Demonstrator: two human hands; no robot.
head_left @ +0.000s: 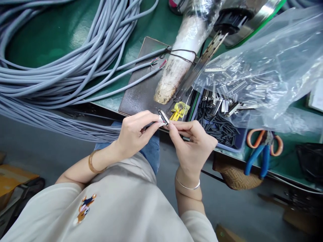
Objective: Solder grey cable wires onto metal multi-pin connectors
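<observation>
Left hand [135,132]: fingers pinch the small connector [164,117].
Right hand [193,144]: fingertips closed, seemingly on a thin wire by the connector.

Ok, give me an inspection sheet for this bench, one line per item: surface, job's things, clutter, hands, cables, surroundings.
Surface: green bench with a dark metal plate at its front edge.
Job's things: small connector pinched between both hands, in front of the bench edge.
Clutter: clear bag of metal connector parts; blue tray of black sleeves; scissors; a wrapped tool lying on the plate.
Hands: left hand and right hand both grip the connector with their fingertips.
Cables: big coil of grey cable; two stripped ends rest on the plate.
Surroundings: grey floor, cardboard box at lower left.
</observation>
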